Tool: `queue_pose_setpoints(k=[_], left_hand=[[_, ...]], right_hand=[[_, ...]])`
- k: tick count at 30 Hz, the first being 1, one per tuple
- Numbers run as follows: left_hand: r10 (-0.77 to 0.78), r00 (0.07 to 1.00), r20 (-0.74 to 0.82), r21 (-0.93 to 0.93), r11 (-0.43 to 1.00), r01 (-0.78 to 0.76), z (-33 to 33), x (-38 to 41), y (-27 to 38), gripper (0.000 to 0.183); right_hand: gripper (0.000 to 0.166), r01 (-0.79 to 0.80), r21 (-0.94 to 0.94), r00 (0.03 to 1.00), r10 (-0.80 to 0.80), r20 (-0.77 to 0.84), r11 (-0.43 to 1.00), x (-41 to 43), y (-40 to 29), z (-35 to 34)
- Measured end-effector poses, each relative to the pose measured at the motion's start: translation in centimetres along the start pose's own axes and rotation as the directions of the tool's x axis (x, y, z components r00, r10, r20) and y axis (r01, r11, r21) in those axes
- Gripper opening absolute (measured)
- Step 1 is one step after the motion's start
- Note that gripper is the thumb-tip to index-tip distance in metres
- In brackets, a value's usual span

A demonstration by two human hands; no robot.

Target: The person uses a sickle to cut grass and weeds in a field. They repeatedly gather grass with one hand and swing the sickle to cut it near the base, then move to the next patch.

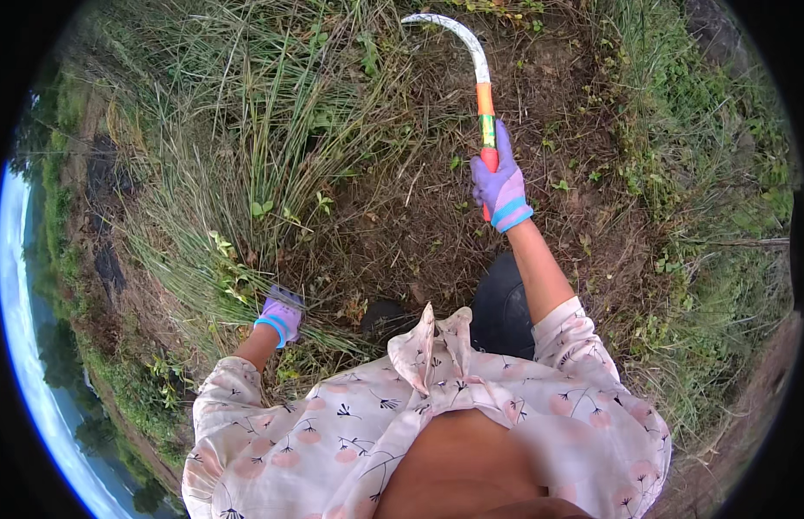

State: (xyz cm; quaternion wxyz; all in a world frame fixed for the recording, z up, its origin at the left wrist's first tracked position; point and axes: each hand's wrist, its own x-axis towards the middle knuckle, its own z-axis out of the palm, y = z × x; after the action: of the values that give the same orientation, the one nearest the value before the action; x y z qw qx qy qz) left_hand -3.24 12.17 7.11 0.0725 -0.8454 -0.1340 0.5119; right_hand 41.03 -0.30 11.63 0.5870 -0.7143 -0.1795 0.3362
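Note:
My right hand (502, 185), in a purple and pink glove with a blue cuff, is closed around the red handle of a sickle (485, 104). The curved pale blade points away from me, its tip bending left above the ground. At the lower left, my left hand (282, 314), gloved alike, grips a bunch of long green grass stems (214, 279); its fingers are partly hidden by the stems. A thick stand of tall grass (266, 130) rises just beyond that hand.
Brown soil with dry cut stalks (402, 227) lies between my hands. My dark-clad knee (502, 308) is below my right forearm. Green weeds (694, 162) grow along the right. Dark sheeting or rock (104, 214) shows at the far left.

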Motion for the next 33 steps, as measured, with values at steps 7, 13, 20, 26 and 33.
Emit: queue_pose_setpoints(k=[7, 13, 20, 26, 33], left_hand=[[0.108, 0.984, -0.138, -0.034, 0.993, -0.114, -6.5, 8.2, 1.1, 0.075], [0.183, 0.753, -0.632, 0.047, 0.979, -0.199, -24.1, 15.8, 0.7, 0.053], [0.153, 0.683, -0.715, 0.189, 0.982, -0.023, -39.3, 24.5, 0.6, 0.122], [0.017, 0.866, -0.499, 0.115, 0.992, 0.047, -40.8, 28.0, -0.7, 0.117], [0.03, 0.849, -0.528, 0.104, 0.994, 0.03, -37.7, 25.7, 0.8, 0.088]], right_hand=[[0.073, -0.038, -0.5, 0.971, -0.087, -0.224, 0.865, 5.6, 12.5, -5.0], [0.083, -0.236, -0.668, 0.958, 0.284, -0.038, 0.706, -1.6, 12.9, -5.3], [0.083, -0.181, -0.759, 0.955, 0.298, 0.017, 0.625, -1.4, 8.8, -6.2], [0.083, -0.239, -0.736, 0.935, 0.356, 0.003, 0.633, -1.8, 8.1, -5.7], [0.085, -0.302, -0.617, 0.928, 0.373, -0.015, 0.727, -8.3, 6.3, -7.5]])
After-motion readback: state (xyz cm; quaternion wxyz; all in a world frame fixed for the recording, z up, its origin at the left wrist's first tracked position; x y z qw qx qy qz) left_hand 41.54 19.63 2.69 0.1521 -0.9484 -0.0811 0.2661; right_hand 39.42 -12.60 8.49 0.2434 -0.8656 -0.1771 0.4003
